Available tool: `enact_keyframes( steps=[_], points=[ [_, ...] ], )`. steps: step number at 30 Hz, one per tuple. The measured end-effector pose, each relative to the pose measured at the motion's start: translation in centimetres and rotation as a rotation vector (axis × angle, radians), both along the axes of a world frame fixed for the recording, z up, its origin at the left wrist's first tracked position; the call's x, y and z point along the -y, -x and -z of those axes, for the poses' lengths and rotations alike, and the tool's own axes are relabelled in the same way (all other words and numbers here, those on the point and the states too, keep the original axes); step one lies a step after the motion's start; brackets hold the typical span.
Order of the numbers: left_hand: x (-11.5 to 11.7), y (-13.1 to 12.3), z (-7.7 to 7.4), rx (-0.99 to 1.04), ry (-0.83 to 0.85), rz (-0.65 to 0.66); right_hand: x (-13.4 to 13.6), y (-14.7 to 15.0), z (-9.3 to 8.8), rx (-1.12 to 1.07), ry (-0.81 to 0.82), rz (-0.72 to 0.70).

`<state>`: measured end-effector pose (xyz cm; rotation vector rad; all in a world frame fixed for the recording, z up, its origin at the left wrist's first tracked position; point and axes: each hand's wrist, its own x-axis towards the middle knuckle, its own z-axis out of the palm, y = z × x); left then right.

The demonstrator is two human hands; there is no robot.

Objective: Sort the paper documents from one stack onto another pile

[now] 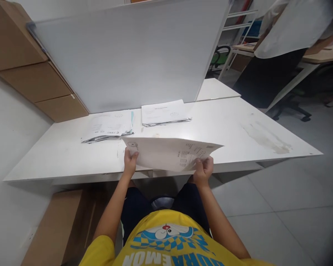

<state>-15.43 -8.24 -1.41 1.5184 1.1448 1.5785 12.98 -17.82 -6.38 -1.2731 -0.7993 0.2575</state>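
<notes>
A printed sheet of paper is held just above the near edge of the white table. My left hand grips its left near corner with the fingers closed round the edge. My right hand pinches its right near edge. The sheet bends a little between the two hands. Two stacks of papers lie farther back on the table: a messy left stack and a neater right stack.
A large white board stands upright behind the stacks. Brown cardboard boxes are piled at the far left, another box sits on the floor by my left leg. Desks and an office chair stand at right.
</notes>
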Motion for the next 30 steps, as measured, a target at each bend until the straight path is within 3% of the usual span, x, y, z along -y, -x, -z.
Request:
enact_keyframes(
  steps=[4, 9, 14, 17, 21, 25, 30],
  points=[
    [0.1, -0.2, -0.1, -0.062, 0.009, 0.037, 0.2, -0.2, 0.5, 0.144, 0.113, 0.064],
    [-0.2, 0.0, -0.2, -0.005, 0.006, 0.036, 0.4, 0.0, 0.3, 0.089, 0.135, 0.027],
    [-1.4, 0.6, -0.6, 0.111, 0.29, 0.296, -0.1, -1.3, -1.3, -0.062, 0.173, -0.032],
    [-1.7, 0.7, -0.7, 0.084, 0.351, 0.38, 0.3, -3.3, -2.5, -0.087, 0.293, -0.159],
    [-1.5, 0.0, -0.5, -0.093, 0.279, 0.288, 2.3, -6.4, -2.7, -0.1, 0.489, -0.269],
    [-1.6, -1.2, 0.2, -0.312, 0.218, 0.135, 4.5, -8.8, -1.4, -0.238, 0.569, -0.253],
    [-1.5, -1.7, 1.1, -0.53, 0.134, 0.171, 5.7, -9.8, -0.5, -0.341, 0.609, -0.183]
  ],
)
